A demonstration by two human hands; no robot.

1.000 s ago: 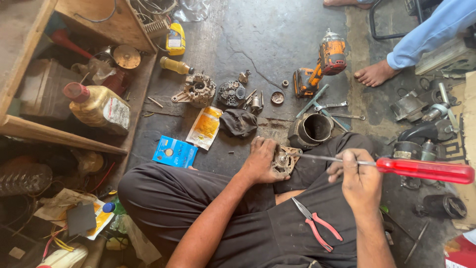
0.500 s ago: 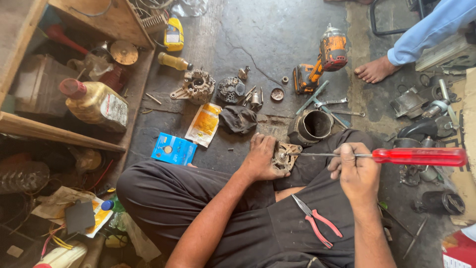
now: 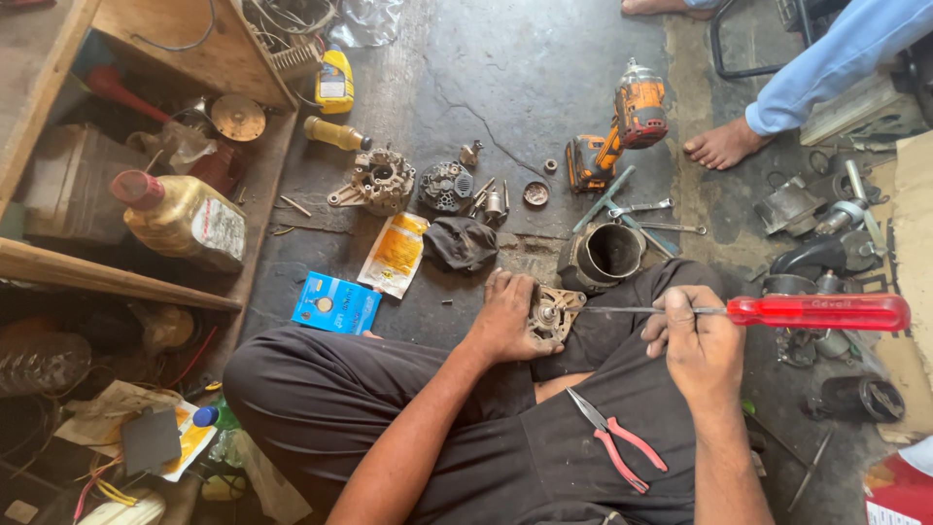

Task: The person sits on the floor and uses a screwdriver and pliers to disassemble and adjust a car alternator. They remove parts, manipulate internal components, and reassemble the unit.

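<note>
We see a metal part [image 3: 556,313] sitting on the person's lap, with the left hand [image 3: 507,319] closed around it. At 3 o'clock from it, the right hand [image 3: 698,340] grips a red screwdriver [image 3: 816,312], tip touching the part. Red pliers [image 3: 616,445] lie at 5 o'clock, a metal cup [image 3: 603,257] at 1 o'clock.

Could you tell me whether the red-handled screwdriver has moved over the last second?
Yes. The red-handled screwdriver has levelled out; its handle rose slightly relative to the pliers on the lap.

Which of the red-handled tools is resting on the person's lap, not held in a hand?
The pliers with red handles lie untouched on the lap. The red-handled screwdriver is held by the right hand.
</note>
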